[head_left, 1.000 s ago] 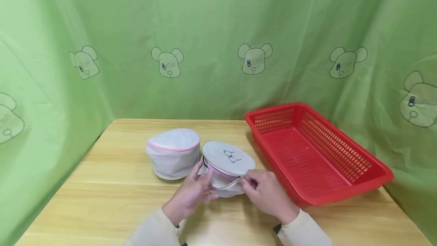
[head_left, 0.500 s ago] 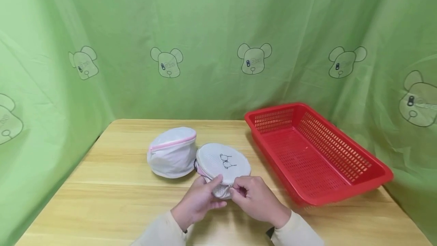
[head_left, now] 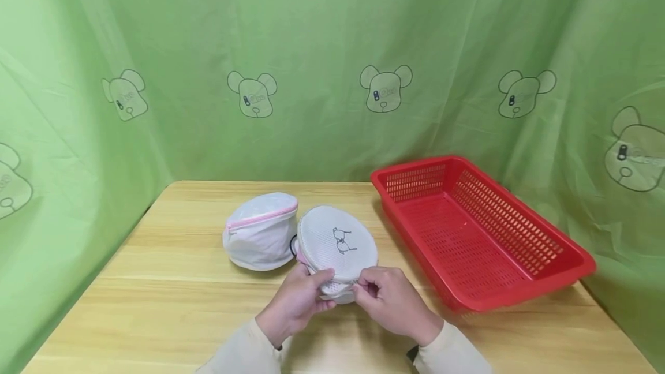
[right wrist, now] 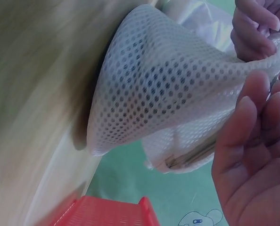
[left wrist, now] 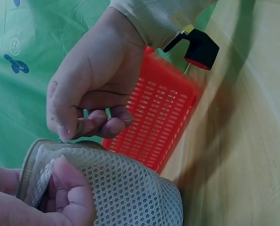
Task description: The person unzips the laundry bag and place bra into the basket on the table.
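Observation:
A round white mesh laundry bag [head_left: 337,241] with a bra outline stitched on its lid tilts toward me at the table's middle front. My left hand [head_left: 296,307] grips its near left side, thumb at the lid's rim. At the near right of the rim, my right hand [head_left: 392,305] pinches the zip edge with thumb and curled forefinger; the fingers hide the zip pull. In the right wrist view the mesh side [right wrist: 149,84] is drawn up toward both hands. Something pink and a dark loop [head_left: 293,245] show at the bag's left edge.
Left of it stands a second white bag [head_left: 262,241] with a pink zip, leaning and close beside the first. A red slotted plastic basket [head_left: 519,299] lies to the right on the wooden table [head_left: 171,281]. Green curtain [head_left: 312,137] surrounds the back and sides.
The mesh bag has shifted left and its lid has tilted toward me. Its front gap has narrowed as my right hand moved left along the rim. The pink-zipped bag has turned slightly.

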The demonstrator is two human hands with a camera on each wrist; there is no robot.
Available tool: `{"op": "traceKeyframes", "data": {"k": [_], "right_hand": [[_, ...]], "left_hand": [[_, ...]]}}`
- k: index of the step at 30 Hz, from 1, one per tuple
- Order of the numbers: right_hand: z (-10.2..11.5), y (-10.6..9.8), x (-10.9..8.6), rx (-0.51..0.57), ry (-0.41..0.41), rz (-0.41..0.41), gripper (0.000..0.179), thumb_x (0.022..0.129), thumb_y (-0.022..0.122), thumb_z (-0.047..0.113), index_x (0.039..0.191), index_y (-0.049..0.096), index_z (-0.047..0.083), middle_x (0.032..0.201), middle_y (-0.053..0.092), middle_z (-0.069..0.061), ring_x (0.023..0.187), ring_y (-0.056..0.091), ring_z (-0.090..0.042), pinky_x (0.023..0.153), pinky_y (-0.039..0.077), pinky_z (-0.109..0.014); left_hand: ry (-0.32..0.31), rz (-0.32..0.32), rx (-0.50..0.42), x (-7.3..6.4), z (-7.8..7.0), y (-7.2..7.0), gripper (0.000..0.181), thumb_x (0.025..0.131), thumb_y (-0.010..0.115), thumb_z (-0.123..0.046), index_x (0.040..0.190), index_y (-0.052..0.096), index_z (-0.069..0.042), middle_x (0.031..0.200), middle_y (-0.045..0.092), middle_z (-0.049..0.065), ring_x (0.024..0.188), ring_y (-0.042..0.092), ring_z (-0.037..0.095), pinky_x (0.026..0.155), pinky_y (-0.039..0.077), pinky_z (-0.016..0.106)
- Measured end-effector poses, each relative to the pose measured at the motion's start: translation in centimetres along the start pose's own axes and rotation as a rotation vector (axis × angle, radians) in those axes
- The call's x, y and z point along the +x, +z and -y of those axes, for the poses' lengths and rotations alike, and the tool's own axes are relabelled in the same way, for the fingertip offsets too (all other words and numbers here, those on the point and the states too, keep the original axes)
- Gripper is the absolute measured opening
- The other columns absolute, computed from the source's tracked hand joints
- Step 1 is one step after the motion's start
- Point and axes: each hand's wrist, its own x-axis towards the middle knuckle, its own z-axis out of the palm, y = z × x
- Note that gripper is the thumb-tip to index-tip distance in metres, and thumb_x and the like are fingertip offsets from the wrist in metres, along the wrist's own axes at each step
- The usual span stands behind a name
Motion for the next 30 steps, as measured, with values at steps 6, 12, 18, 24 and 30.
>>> {"op": "traceKeyframes", "data": {"k": [6, 12, 18, 24, 30], "right_hand": [[-0.6, -0.2, -0.2, -0.019, 0.027, 0.010, 0.033, 0.078, 0.067, 0.004, 0.061, 0.048, 0.025, 0.059, 0.037, 0.020, 0.054, 0.035, 0.004, 0.044, 0.034, -0.016], [-1.1, -0.3, -0.3, -0.025, 0.014, -0.007, 0.034, 0.077, 0.066, 0.002, 0.061, 0.046, 0.025, 0.059, 0.036, 0.020, 0.053, 0.034, 0.004, 0.043, 0.034, -0.015], [-1.6, -0.3, -0.4, -0.037, 0.015, -0.016, 0.035, 0.076, 0.066, 0.001, 0.061, 0.044, 0.024, 0.059, 0.035, 0.021, 0.053, 0.035, 0.004, 0.043, 0.034, -0.016], [-2.1, -0.3, -0.4, -0.050, 0.056, 0.004, 0.036, 0.076, 0.066, 0.000, 0.060, 0.043, 0.024, 0.058, 0.035, 0.020, 0.053, 0.035, 0.003, 0.044, 0.035, -0.017], [-2.4, -0.3, -0.3, -0.057, 0.103, 0.021, 0.037, 0.076, 0.065, 0.000, 0.059, 0.042, 0.023, 0.057, 0.035, 0.020, 0.052, 0.036, 0.002, 0.044, 0.035, -0.018]], "left_hand": [[-0.006, 0.001, -0.005, 0.0, -0.1, -0.2, 0.043, 0.098, 0.050, -0.011, 0.135, 0.037, 0.006, 0.102, 0.066, 0.011, 0.076, 0.057, 0.016, 0.063, 0.049, 0.024], [-0.007, -0.002, -0.020, -0.1, -0.2, -0.5, 0.039, 0.098, 0.050, -0.011, 0.130, 0.037, 0.008, 0.095, 0.062, 0.008, 0.073, 0.054, 0.014, 0.062, 0.049, 0.023], [-0.006, 0.005, -0.029, -0.3, -0.4, -0.7, 0.038, 0.097, 0.050, -0.009, 0.129, 0.037, 0.008, 0.092, 0.062, 0.007, 0.071, 0.054, 0.013, 0.062, 0.049, 0.023], [-0.002, 0.009, -0.024, -0.4, -0.5, -0.8, 0.034, 0.097, 0.050, -0.008, 0.124, 0.039, 0.008, 0.090, 0.060, 0.006, 0.070, 0.053, 0.012, 0.062, 0.048, 0.023], [-0.009, 0.007, -0.024, -0.5, -0.5, -0.9, 0.030, 0.096, 0.051, -0.007, 0.120, 0.041, 0.006, 0.089, 0.060, 0.006, 0.069, 0.053, 0.013, 0.062, 0.049, 0.023]]}}
